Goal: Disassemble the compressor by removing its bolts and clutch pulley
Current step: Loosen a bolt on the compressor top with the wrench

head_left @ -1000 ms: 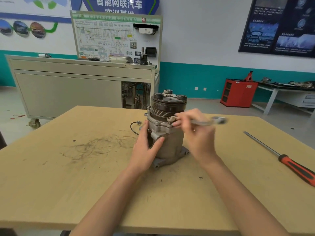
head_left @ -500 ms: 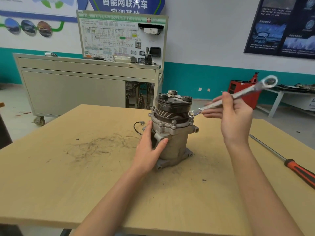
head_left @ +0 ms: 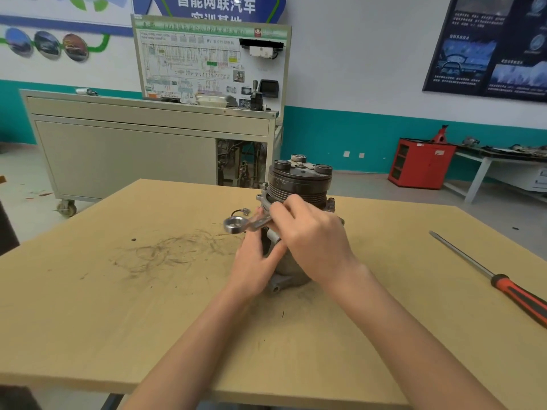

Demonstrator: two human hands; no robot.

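Observation:
A grey metal compressor [head_left: 296,270] stands upright in the middle of the wooden table [head_left: 148,306], its dark grooved clutch pulley [head_left: 299,184] on top. My left hand [head_left: 254,267] wraps the lower left side of the body. My right hand [head_left: 313,241] covers the front of the flange and grips a silver wrench [head_left: 245,224]. The wrench's ring end sticks out to the left; its other end is hidden under my fingers. One bolt head [head_left: 264,185] shows on the flange's left edge.
A long screwdriver [head_left: 497,279] with a red and black handle lies at the table's right edge. A thin black wire with a plug [head_left: 241,212] trails left of the compressor. Behind the table stand a grey wheeled cabinet [head_left: 127,155] and a red box [head_left: 420,164].
My right hand has come down from the raised position at the right and now sits against the compressor's front. The wrench has swung over, so its ring end points left. My left hand stays put.

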